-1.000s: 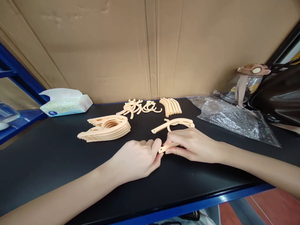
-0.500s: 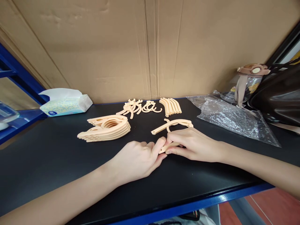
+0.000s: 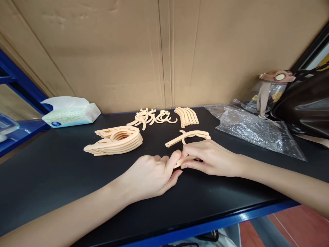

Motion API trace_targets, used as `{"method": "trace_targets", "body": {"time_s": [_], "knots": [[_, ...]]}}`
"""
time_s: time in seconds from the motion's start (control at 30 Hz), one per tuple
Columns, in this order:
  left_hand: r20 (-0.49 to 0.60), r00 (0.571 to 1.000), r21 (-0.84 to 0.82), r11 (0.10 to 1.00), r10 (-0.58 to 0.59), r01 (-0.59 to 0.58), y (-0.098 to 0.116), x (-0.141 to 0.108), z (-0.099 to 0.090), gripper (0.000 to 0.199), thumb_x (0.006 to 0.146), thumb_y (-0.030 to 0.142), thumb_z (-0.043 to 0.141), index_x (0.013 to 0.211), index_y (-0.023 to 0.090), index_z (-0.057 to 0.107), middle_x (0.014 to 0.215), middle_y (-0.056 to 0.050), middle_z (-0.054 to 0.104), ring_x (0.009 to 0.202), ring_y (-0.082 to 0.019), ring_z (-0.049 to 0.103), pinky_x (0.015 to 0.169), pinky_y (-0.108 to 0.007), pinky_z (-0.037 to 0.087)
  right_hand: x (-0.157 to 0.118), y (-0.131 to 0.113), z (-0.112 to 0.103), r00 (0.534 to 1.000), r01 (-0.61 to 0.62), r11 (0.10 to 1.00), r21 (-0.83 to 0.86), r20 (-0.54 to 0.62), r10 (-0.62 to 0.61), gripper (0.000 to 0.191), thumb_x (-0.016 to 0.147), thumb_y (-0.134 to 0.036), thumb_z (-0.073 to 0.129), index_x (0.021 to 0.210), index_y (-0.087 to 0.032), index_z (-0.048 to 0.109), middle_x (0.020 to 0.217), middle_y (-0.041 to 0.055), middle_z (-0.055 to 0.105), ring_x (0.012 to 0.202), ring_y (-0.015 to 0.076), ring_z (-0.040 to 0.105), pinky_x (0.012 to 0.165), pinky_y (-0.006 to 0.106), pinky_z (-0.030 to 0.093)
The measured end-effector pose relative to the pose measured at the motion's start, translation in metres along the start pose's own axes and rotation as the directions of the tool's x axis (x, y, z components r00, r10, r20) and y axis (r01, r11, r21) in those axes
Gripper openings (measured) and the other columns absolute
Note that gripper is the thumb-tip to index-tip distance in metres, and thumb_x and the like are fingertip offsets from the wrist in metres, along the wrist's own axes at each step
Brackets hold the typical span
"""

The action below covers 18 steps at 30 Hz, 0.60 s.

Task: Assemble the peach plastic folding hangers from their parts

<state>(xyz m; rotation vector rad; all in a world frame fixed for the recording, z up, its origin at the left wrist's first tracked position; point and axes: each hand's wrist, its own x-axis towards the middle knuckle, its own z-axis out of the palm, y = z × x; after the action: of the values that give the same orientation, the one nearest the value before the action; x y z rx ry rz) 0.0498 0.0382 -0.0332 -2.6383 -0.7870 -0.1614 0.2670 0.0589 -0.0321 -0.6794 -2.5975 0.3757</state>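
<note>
My left hand (image 3: 151, 175) and my right hand (image 3: 210, 157) meet at the middle of a black table (image 3: 51, 178). Between their fingertips is a small peach plastic arm piece (image 3: 183, 161); both hands pinch it. Its upper part, a curved peach hanger piece with a hook (image 3: 189, 135), lies on the table just behind my right hand. A stack of folded peach hangers (image 3: 115, 140) sits to the left of my hands.
At the back lie a cluster of peach hooks (image 3: 151, 117) and a row of peach arm pieces (image 3: 187, 116). A tissue pack (image 3: 69, 112) is at back left, a crumpled clear plastic bag (image 3: 252, 128) at right, with a bottle (image 3: 272, 90) and dark bag (image 3: 305, 106) behind. Cardboard forms the back wall.
My left thumb has shifted slightly forward over the end of the arm piece. The hands and parts otherwise stay in place.
</note>
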Motion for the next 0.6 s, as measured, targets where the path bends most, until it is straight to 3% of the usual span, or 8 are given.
{"method": "trace_targets", "body": {"time_s": [0.47, 0.6], "knots": [[0.022, 1.000, -0.010, 1.000, 0.003, -0.003, 0.0004, 0.0001, 0.0004, 0.027, 0.097, 0.025, 0.031, 0.118, 0.010, 0.031, 0.064, 0.001, 0.063, 0.048, -0.021, 0.063, 0.037, -0.029, 0.037, 0.0001, 0.0009, 0.0009, 1.000, -0.017, 1.000, -0.002, -0.004, 0.017, 0.015, 0.095, -0.028, 0.048, 0.086, -0.017, 0.054, 0.080, 0.0006, 0.060, 0.069, 0.0102, 0.054, 0.061, 0.021, 0.037], [0.067, 0.996, -0.119, 0.991, -0.059, 0.067, 0.0002, 0.0031, 0.0007, 0.018, 0.098, 0.026, 0.031, 0.111, 0.014, 0.035, 0.065, 0.001, 0.064, 0.050, -0.020, 0.063, 0.039, -0.026, 0.033, 0.0009, 0.0039, -0.0003, 0.999, -0.033, 0.999, -0.009, 0.000, 0.033, 0.016, 0.095, -0.030, 0.047, 0.092, -0.018, 0.058, 0.084, 0.0013, 0.063, 0.075, 0.0112, 0.057, 0.064, 0.021, 0.039]]}}
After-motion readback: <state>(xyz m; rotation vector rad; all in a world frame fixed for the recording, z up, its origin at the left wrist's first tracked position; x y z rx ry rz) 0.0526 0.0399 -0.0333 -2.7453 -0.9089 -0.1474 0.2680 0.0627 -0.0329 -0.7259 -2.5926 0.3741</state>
